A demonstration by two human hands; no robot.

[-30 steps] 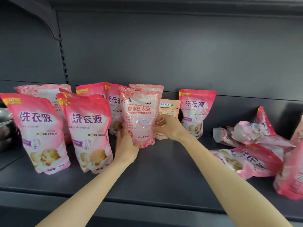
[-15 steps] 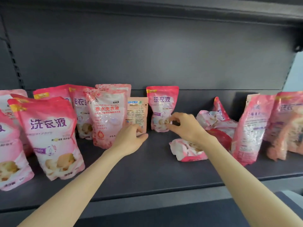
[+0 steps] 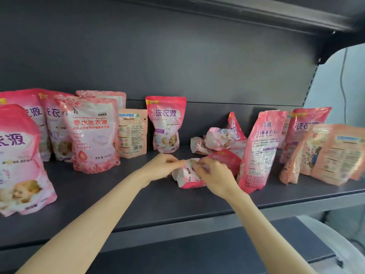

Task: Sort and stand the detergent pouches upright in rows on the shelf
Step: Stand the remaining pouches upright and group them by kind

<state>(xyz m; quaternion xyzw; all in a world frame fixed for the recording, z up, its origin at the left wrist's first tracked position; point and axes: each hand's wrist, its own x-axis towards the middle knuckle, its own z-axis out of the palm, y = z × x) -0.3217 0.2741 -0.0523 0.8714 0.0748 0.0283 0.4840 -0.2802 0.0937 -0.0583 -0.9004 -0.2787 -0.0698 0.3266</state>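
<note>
A pink-and-white detergent pouch (image 3: 187, 177) lies flat on the dark shelf (image 3: 118, 196). My left hand (image 3: 165, 165) pinches its left end and my right hand (image 3: 212, 176) grips it from the right, covering part of it. Behind it several crumpled pouches (image 3: 219, 138) lie in a heap. To the left, pink pouches stand upright: a floral pouch (image 3: 92, 133), a small orange-pink pouch (image 3: 132, 132) and a single pink pouch (image 3: 166, 123) near the back wall. On the right a tall pouch (image 3: 260, 149) stands with its back label facing me.
More pouches (image 3: 333, 153) stand crowded and leaning at the right end of the shelf. A large pink pouch (image 3: 18, 161) stands near the front edge at far left. The shelf's back panel and an upper shelf close in above. A lower shelf (image 3: 217, 254) shows beneath.
My view has swung right. Both hands left the upright floral pouch, moved right and took hold of the pouch lying flat in the middle of the shelf.
</note>
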